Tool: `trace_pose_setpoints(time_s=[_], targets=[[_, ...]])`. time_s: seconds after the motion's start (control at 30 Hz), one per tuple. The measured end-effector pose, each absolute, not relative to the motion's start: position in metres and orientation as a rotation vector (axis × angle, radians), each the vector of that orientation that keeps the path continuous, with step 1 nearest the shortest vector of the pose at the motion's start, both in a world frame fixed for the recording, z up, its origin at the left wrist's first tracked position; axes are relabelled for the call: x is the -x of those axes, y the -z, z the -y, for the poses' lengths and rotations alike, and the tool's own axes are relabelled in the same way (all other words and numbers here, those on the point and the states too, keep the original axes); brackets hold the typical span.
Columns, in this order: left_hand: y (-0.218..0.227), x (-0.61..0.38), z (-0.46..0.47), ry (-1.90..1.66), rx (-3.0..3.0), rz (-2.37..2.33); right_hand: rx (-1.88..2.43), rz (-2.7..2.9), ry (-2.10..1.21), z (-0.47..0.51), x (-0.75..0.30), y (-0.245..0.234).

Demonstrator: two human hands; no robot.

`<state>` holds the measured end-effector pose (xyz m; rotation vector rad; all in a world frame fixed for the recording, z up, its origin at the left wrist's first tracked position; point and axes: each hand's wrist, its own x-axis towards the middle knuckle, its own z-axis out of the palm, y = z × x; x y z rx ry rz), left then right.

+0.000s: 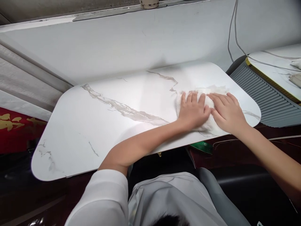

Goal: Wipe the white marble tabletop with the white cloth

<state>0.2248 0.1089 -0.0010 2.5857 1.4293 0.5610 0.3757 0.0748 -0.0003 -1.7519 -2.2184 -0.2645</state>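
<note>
A white cloth (209, 103) lies crumpled on the right part of a white, marble-patterned tabletop (113, 94) with rounded corners. My left hand (194, 111) rests on the cloth's left side, palm down, with its fingers stretched out. Beside it my right hand (227, 111) presses on the right side of the cloth, its fingers also extended and the thumb toward the left hand. The two thumbs are close together. Both palms hide part of the cloth.
A pale wall (117, 47) runs along the tabletop's far edge. To the right stands a grey ribbed cabinet (268, 91) with a marble-patterned top, and a cable (235, 28) hangs above it. Red fabric (16, 128) shows at left. A green item (202, 147) lies below the near edge.
</note>
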Motion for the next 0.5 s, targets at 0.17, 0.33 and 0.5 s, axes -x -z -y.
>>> trace_pose_setpoints(time_s=[0.17,0.33,0.5], targets=[[0.002,-0.235,-0.074,-0.596,-2.632,-1.386,1.846,2.147,0.199,-0.035,-0.387,0.000],[0.004,-0.251,-0.071,-0.658,-2.655,-1.373,1.884,2.114,0.190,-0.035,-0.406,0.003],[0.003,-0.270,-0.093,-0.669,-2.620,-1.378,1.842,2.172,0.185,-0.063,-0.431,0.002]])
